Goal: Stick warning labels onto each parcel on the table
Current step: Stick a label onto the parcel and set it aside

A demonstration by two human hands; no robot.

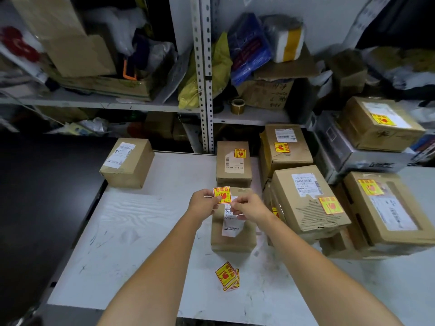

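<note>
Hands meet above the middle of the white table (141,231). The left hand (203,201) pinches the left edge of 1 warning label (221,194). The right hand (250,207) pinches at the label's lower right corner with curled fingers. The label is square, its printed face toward the camera and its text row uppermost, with the right corner slightly raised. It is held over the far end of the near parcel (233,234), whose long axis runs away from the person. Contact between them cannot be determined. The label stack (227,276) lies on the table just in front of this parcel. The labelled parcel (233,163) stands just behind it on the same axis. The far-left parcel (127,162) carries no yellow label.
</note>
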